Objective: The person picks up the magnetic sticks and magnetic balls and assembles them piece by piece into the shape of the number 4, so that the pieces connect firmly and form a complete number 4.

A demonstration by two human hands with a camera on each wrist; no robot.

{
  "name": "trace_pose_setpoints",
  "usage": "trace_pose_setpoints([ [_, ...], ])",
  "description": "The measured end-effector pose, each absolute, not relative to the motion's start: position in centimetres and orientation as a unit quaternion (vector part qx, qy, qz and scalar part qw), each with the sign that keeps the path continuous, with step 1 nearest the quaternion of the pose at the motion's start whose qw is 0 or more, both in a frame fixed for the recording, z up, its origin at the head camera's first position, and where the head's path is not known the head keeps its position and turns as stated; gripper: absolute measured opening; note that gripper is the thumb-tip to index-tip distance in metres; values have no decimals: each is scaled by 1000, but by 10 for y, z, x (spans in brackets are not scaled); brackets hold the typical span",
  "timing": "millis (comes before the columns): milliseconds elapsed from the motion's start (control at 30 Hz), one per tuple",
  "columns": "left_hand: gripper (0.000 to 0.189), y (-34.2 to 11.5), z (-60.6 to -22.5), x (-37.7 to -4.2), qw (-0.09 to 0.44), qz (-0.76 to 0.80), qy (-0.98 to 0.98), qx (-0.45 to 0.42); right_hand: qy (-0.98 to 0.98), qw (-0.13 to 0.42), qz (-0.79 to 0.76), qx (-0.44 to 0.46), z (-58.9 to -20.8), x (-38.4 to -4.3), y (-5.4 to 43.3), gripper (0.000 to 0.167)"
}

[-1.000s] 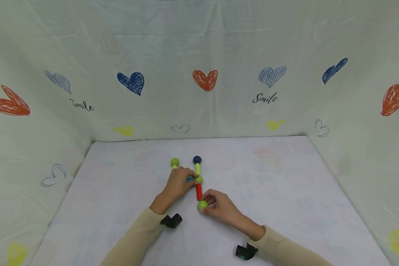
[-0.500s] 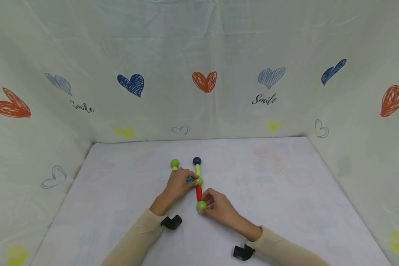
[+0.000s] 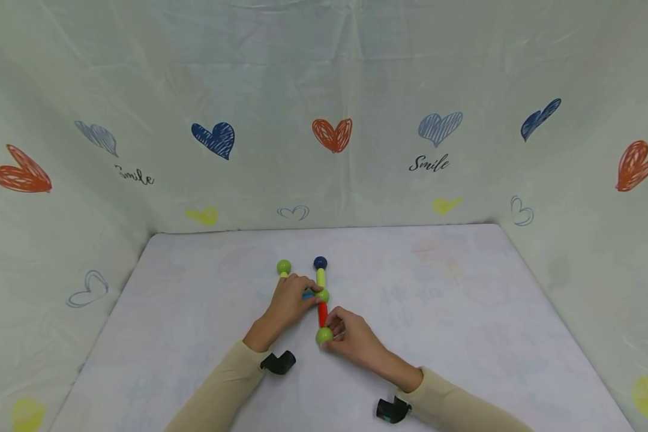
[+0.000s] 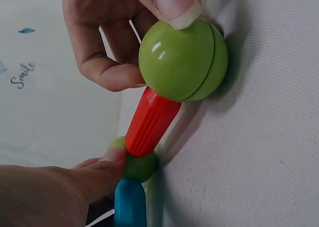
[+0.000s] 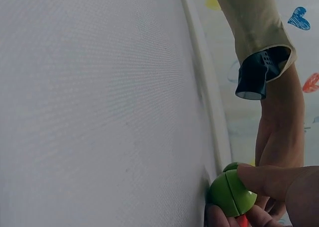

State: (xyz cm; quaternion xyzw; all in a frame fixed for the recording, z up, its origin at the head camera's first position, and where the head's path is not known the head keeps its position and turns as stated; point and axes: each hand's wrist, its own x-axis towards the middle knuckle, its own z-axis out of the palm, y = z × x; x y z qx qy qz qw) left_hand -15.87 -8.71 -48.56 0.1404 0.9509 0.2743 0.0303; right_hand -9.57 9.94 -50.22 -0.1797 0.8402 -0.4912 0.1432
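My left hand (image 3: 291, 297) pinches a green ball (image 3: 322, 295) where several rods meet. A yellow-green rod (image 3: 321, 277) runs from that ball to a dark blue ball (image 3: 320, 263). Toward me a red rod (image 3: 323, 315) leads to a second green ball (image 3: 324, 336), which my right hand (image 3: 353, 339) holds between thumb and fingers. In the left wrist view this near ball (image 4: 177, 60) meets the end of the red rod (image 4: 149, 122). A blue rod (image 4: 130, 204) joins the other ball, partly hidden by my left hand in the head view.
Beyond my left hand lies another green ball (image 3: 284, 266) with a short piece of yellow-green rod showing; my hand covers the rest. The white table (image 3: 437, 312) ends at a curtain (image 3: 383, 186) printed with hearts. Black wrist devices (image 3: 279, 362) stick out from both sleeves.
My right hand has shifted slightly left with the near green ball, bringing it more in line with the red rod. My left hand keeps its grip in place.
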Motion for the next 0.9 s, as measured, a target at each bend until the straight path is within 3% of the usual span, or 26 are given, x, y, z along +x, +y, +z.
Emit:
trace_pose_setpoints([
  [500, 22, -89, -487, -153, 11, 250, 955, 157, 831, 160, -499, -187, -500, -97, 101, 33],
  [900, 29, -103, -489, -150, -33, 252, 954, 161, 837, 142, -497, -180, -500, -102, 121, 32],
])
